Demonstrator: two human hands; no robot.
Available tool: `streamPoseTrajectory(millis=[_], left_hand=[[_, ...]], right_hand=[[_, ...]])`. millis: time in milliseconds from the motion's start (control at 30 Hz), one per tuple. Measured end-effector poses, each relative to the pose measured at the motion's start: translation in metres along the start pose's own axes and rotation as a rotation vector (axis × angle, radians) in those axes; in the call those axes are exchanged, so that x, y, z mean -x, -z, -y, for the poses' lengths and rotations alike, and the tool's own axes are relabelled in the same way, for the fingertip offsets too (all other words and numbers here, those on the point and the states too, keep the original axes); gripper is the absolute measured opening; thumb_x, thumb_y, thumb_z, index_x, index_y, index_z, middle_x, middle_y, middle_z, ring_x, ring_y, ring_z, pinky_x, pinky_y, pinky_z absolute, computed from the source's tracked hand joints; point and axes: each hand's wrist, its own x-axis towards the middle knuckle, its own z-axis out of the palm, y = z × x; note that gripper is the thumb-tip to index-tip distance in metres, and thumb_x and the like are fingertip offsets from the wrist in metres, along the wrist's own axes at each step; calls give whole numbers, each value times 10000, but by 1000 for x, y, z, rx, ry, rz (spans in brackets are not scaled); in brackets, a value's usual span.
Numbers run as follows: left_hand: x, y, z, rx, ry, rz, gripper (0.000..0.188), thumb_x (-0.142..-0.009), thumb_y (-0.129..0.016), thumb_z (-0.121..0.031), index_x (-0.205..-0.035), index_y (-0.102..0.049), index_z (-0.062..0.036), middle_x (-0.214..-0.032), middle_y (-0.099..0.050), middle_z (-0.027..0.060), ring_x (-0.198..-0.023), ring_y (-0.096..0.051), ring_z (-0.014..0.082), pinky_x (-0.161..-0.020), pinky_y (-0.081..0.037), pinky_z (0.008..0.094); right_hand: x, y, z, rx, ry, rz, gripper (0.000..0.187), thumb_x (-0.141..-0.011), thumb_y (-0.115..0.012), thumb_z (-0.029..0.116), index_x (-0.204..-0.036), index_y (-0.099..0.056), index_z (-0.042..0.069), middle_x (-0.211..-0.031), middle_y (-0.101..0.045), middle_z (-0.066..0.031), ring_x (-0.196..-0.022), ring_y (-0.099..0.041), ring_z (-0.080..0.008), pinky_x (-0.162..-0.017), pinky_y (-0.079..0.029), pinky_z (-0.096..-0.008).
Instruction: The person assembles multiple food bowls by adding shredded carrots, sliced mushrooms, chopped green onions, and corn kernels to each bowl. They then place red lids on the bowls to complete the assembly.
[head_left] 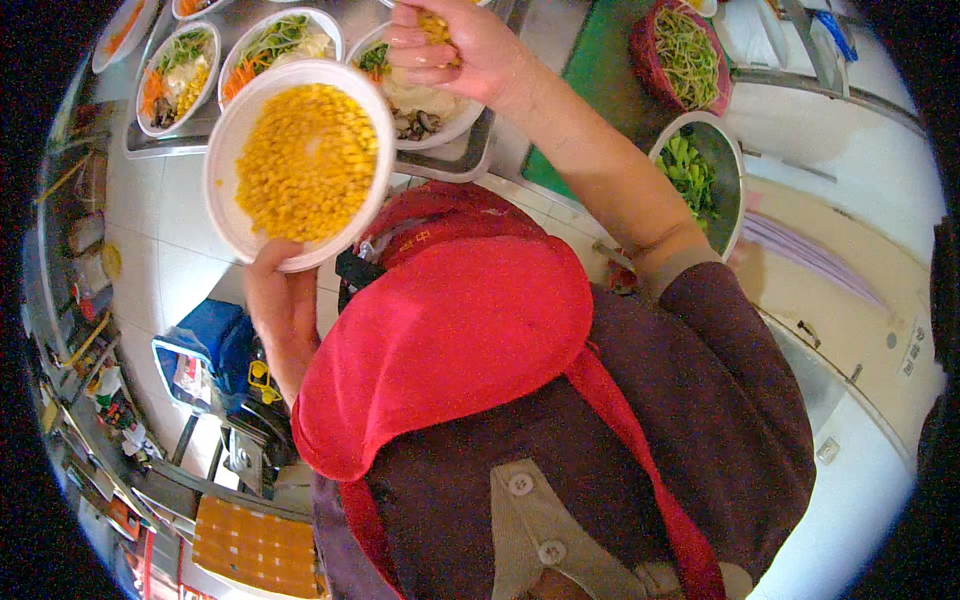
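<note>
Covering part of the tiled floor, a metal tray is cut off above. The white bowl is gripped at its near rim by the left hand, fingertips hidden underneath. Corn is held in the curled right hand, by which a noodle bowl is partly blocked. Sprouts and greens are kept rightward.

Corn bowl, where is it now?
Head view, upper left of centre: the corn bowl is in the left hand, by the near edge of the metal tray.
</note>
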Motion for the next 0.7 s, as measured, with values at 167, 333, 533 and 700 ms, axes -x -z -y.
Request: streamPoseTrajectory(millis=[167, 333, 533, 700], left_hand=[[1, 25, -2, 54, -67, -102, 659, -636, -452, 43, -1274, -284, 50, -1201, -453, 186, -1104, -487, 339, -892, -453, 459], [7, 25, -3, 73, -115, -109, 695, -631, -437, 59, -1297, -243, 32, -1240, -417, 198, -1141, -459, 354, -908, -449, 485], [11, 17, 1, 104, -133, -118, 694, -626, -441, 62, -1295, -259, 26, -1246, -414, 198, -1142, -458, 350, -926, -431, 489], [14, 19, 6, 10, -148, -187, 672, -632, -450, 50, -1281, -281, 31, -1227, -431, 196, -1125, -469, 349, -919, -434, 482]], right_hand=[[27, 35, -22, 505, 19, -320, 283, -835, -489, 251, -623, -500, 63, -537, -471, -36, -416, -419, -94, -348, -263, -211], [26, 63, -37, 997, 161, -232, 273, -854, -459, 233, -692, -534, 27, -633, -529, -43, -607, -514, -137, -559, -400, -245], [32, 67, -37, 1260, 223, -232, 215, -848, -487, 185, -842, -598, 0, -755, -618, -41, -766, -567, -110, -735, -434, -224], [37, 73, -23, 1420, 276, -277, 191, -857, -493, 159, -888, -590, -3, -782, -632, -35, -747, -585, -106, -705, -461, -234]])
